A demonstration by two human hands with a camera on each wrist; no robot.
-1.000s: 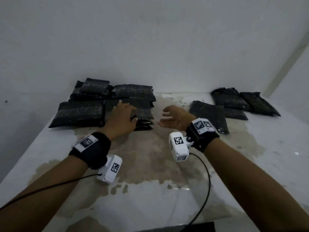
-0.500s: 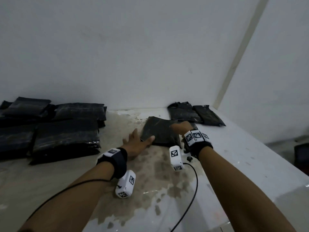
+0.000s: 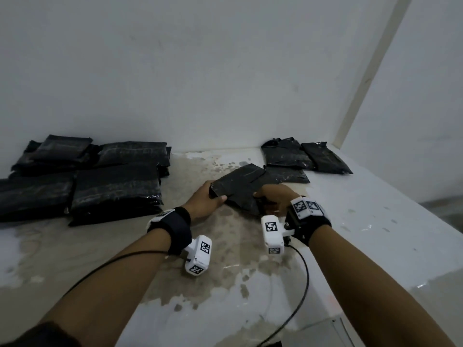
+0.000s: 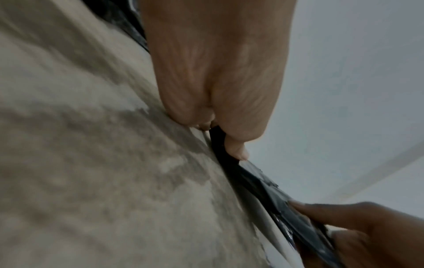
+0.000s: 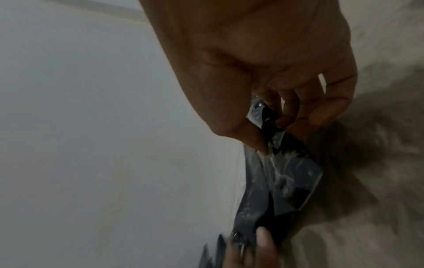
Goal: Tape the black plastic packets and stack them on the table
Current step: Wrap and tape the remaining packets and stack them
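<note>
While both hands grip it, black packet (image 3: pixel 240 187) looks creased, glossy.

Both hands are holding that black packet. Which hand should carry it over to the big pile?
Probably the left hand. It grips the packet on the side facing the big pile, which lies to the left. The right hand holds the far end.

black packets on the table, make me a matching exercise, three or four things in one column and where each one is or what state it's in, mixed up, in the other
Things:
1. held packet
2. big stack of packets
3. small group of packets
4. left hand

Places or states:
A. far right, by the wall corner
B. gripping the held packet's left end
C. far left, against the wall
D. between both hands, mid-table

Pairs: 1-D, 2-C, 3-A, 4-B
</note>
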